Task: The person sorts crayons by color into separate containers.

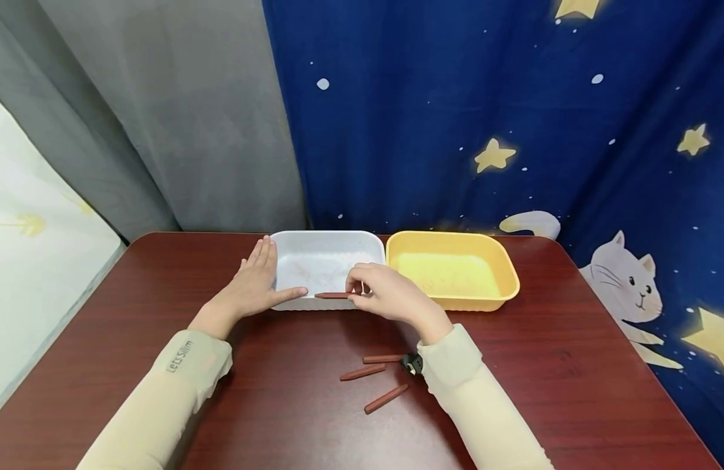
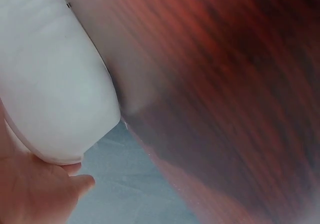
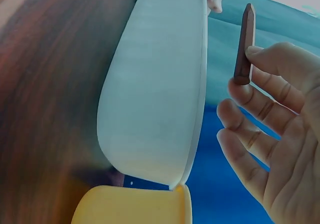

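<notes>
Between thumb and fingers my right hand pinches a brown crayon, six-sided with one pointed end. It is above the front rim of the white tray, its tip toward the left. In the right wrist view the crayon stands clear of the tray's wall. My left hand rests on the white tray's left end, fingers straight and thumb along the front rim. The left wrist view shows that hand against the tray's outer wall. Three similar crayons lie on the table.
A yellow tray stands beside the white one on the right. Both are near the back edge of the dark red wooden table. Grey and blue curtains hang behind. A small dark object shows at the right cuff.
</notes>
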The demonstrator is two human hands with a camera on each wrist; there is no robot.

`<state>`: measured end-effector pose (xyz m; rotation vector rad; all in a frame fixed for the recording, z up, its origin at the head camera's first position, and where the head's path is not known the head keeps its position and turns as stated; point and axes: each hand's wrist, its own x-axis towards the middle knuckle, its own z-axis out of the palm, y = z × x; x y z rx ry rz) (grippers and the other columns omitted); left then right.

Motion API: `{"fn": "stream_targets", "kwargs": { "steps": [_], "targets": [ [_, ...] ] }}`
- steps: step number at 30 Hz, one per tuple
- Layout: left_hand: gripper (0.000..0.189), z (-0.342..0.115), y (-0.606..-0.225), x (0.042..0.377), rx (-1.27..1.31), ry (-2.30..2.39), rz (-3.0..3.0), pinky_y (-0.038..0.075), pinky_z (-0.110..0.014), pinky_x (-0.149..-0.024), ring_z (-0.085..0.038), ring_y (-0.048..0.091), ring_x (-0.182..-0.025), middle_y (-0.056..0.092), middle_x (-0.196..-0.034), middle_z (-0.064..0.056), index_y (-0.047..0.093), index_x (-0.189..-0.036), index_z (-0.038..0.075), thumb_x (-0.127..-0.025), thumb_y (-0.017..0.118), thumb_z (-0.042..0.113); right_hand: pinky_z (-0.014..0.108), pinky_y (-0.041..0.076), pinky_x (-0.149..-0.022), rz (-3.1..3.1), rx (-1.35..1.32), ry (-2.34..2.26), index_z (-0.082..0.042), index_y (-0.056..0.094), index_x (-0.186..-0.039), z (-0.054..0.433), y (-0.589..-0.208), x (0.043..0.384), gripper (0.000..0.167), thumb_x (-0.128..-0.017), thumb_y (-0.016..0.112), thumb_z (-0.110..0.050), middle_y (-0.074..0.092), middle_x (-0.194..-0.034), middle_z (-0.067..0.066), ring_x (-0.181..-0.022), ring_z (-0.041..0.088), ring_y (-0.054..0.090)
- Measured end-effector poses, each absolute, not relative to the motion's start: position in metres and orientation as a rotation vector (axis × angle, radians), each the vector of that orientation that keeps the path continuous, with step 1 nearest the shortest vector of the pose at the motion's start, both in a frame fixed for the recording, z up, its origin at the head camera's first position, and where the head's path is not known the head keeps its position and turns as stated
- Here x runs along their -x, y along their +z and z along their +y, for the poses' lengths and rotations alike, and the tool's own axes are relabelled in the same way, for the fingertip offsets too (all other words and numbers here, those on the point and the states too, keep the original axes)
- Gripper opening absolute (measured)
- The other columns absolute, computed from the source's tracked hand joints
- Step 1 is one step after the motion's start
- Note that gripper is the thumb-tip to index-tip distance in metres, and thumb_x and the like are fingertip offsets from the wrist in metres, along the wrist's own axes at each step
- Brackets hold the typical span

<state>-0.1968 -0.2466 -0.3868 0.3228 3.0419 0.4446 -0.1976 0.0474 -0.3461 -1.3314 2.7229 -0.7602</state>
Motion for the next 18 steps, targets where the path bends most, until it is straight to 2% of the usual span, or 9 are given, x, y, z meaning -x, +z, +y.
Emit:
{"fn": "stream_targets", "kwargs": {
  "steps": [11,18],
  "targets": [
    [0.126,-0.246,-0.387,0.195,-0.306,0.439,3.044,0.014,-0.069,-0.117,-0.042,-0.001,-0.154,-0.007,-0.165,-0.025,0.0,-0.154,-0.011,-0.083,0.057,0.076,0.025,0.047,-0.074,2.652,1.29,-0.861,-0.011,0.067,-0.093,0.032,-0.345,0.22,0.003,-0.092,0.068,-0.015,0.064,-0.085,0.001,-0.083,0.022,0.061],
    [0.127,-0.246,-0.384,0.196,-0.304,0.41,3.028,0.014,-0.069,-0.117,-0.043,-0.002,-0.153,-0.008,-0.165,-0.026,0.0,-0.154,-0.011,-0.082,0.056,0.078,0.022,0.046,-0.068,2.609,1.235,-0.887,-0.009,0.068,-0.091,0.024,-0.353,0.241,0.003,-0.09,0.069,-0.012,0.064,-0.08,0.002,-0.074,0.013,0.055]
  ]
}}
